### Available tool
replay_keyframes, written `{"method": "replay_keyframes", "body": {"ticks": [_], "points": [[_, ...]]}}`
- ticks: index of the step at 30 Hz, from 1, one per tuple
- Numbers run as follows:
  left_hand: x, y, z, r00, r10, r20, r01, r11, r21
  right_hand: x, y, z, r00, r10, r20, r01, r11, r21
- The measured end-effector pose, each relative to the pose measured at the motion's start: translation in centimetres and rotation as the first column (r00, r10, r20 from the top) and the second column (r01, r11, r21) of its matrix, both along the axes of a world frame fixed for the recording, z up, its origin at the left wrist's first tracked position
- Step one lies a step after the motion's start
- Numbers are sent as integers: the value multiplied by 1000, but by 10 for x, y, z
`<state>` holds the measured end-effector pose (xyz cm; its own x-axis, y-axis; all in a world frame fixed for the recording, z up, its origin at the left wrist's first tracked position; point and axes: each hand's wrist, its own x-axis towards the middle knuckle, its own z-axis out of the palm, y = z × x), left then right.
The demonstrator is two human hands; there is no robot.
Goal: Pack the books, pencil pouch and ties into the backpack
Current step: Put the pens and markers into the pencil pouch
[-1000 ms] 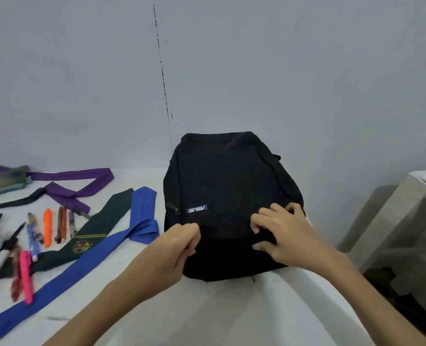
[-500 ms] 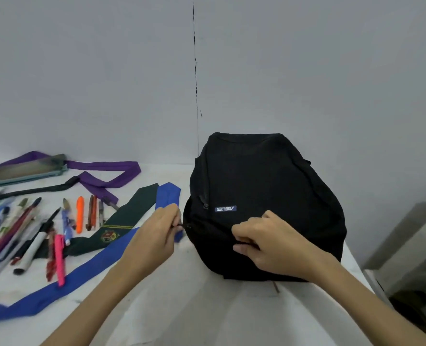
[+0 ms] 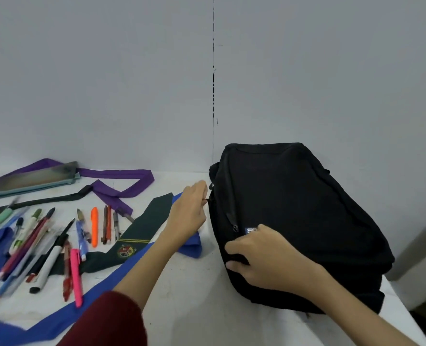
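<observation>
backpack (image 3: pixel 294 208) x1 | L hand (image 3: pixel 190 213) fingers pinch zipper pull, prob. | R hand (image 3: pixel 264 260) fingers grip front

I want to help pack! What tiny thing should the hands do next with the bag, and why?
Probably keep pulling the zipper along the side of the backpack. The left hand pinches a small pull at the bag's left edge while the right hand grips the front to steady it. No opening shows yet, and the ties and pens lie on the table, so nothing can go in.
</observation>
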<state>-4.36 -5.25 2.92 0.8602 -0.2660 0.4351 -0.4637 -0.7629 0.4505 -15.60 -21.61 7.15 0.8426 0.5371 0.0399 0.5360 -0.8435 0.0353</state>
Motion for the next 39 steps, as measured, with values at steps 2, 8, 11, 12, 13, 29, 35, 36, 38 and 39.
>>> {"method": "replay_keyframes", "body": {"ticks": [2, 8, 11, 12, 13, 29, 35, 36, 38, 39], "points": [[20, -2, 3, 998, -41, -37, 40, 998, -41, 10, 9, 10, 993, -109, 44, 108, 994, 17], [45, 7, 0, 983, -151, -105, 151, 988, -11, 53, 53, -13, 964, -268, -6, 266, 959, -99], [61, 1, 1, 984, -165, -74, 167, 985, 32, 49, 48, -21, 970, -244, -15, 244, 970, -18], [67, -3, 4, 986, -148, -77, 153, 987, 54, 48, 43, -19, 963, -267, -41, 269, 962, 51], [73, -8, 8, 988, -134, -79, 139, 988, 67, 46, 37, -16, 953, -293, -79, 301, 947, 116], [54, 18, -5, 783, -337, -522, 175, 926, -335, 56, 8, -2, 869, -449, -206, 486, 698, 526], [-5, 16, -1, 382, -416, -825, 378, 885, -271, 69, 8, -2, 873, -326, -364, 427, 871, 242], [-7, 14, -2, 387, -406, -828, 361, 893, -269, 69, 11, -3, 864, -330, -380, 424, 884, 198], [-10, 12, -1, 387, -417, -823, 327, 896, -300, 67, 15, -3, 858, -346, -380, 430, 888, 163], [-11, 12, -1, 390, -432, -813, 313, 893, -324, 66, 17, -2, 861, -346, -372, 429, 888, 165]]}}
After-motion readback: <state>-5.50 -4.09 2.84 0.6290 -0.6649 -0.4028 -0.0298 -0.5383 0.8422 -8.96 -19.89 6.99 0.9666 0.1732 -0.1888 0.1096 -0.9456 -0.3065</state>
